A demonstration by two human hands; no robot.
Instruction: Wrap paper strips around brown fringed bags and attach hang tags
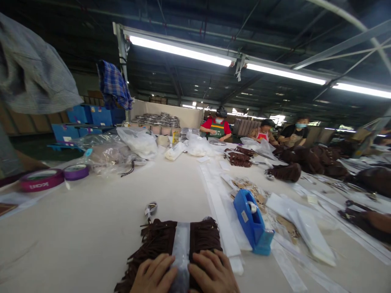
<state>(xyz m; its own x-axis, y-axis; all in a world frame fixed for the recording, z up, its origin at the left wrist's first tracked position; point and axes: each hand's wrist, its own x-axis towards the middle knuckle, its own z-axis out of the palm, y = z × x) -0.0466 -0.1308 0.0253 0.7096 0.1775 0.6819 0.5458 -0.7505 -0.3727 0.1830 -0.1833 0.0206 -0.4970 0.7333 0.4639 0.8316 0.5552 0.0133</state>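
A dark brown fringed bag lies on the table right in front of me. Down its middle runs a strip of clear, greyish plastic wrap. My left hand rests on the left part of the bag, fingers stretched out and tips at the strip's edge. On the other side, my right hand lies with its fingers spread over the brown material. Both palms are partly cut off by the lower picture edge. Just beyond the bag's far left corner is a small ring-shaped metallic piece with white wrapping.
A blue tape dispenser stands to the right beside white paper strips. Purple tape rolls sit at the left. Plastic bags and brown bags lie farther back. Several co-workers are across the table.
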